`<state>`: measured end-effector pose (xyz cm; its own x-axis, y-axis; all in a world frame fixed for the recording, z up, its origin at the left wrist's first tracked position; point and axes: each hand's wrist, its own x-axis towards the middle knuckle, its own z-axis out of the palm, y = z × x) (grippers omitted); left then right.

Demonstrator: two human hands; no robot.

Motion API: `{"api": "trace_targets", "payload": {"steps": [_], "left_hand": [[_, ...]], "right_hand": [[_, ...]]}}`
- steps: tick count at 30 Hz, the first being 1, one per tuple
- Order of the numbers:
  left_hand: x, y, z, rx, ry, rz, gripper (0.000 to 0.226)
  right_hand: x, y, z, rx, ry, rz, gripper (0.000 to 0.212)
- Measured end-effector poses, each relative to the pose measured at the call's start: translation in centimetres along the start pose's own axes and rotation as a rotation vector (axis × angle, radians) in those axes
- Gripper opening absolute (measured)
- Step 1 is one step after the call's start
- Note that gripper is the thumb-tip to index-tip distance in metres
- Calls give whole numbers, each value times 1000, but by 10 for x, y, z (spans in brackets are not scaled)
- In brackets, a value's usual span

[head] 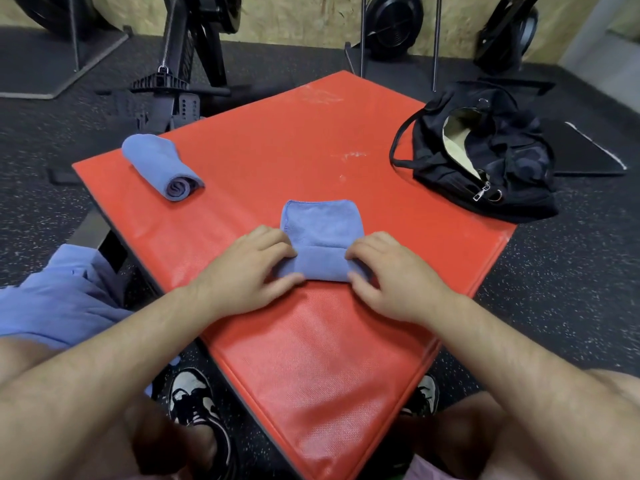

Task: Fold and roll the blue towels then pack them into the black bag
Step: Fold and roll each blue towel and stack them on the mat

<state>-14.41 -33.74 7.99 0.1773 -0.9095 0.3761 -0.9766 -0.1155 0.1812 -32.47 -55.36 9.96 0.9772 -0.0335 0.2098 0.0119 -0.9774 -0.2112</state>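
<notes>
A folded blue towel point(320, 233) lies in the middle of the red mat point(311, 358), its near end rolled into a thick tube. My left hand point(242, 271) grips the left end of that roll, and my right hand point(391, 275) grips the right end. The towel's flat far end stretches away from me. A second blue towel point(159, 164), fully rolled, lies at the mat's far left corner. The black bag point(498, 157) sits at the mat's right corner with its zip open and a pale lining showing.
More blue cloth point(59, 299) lies heaped on my left, off the mat. Black gym machines point(187, 64) and fan wheels stand behind the mat on dark speckled rubber flooring. My shoes point(194, 400) show under the mat's near edge.
</notes>
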Motion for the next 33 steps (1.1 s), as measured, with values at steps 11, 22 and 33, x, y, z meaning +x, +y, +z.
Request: {"api": "trace_targets", "payload": {"steps": [11,22,33], "left_hand": [[6,-4,-8,-461,-131,-397,42],[9,-5,-7,326,-64,12,61],[21,-12,-21,123,-121,-197,54]], "right_hand": [[13,3,-17,460,-222,334,20],[12,2,4,-157,-84,79,56],[19,-8,-13,427,-211,338,22]]}}
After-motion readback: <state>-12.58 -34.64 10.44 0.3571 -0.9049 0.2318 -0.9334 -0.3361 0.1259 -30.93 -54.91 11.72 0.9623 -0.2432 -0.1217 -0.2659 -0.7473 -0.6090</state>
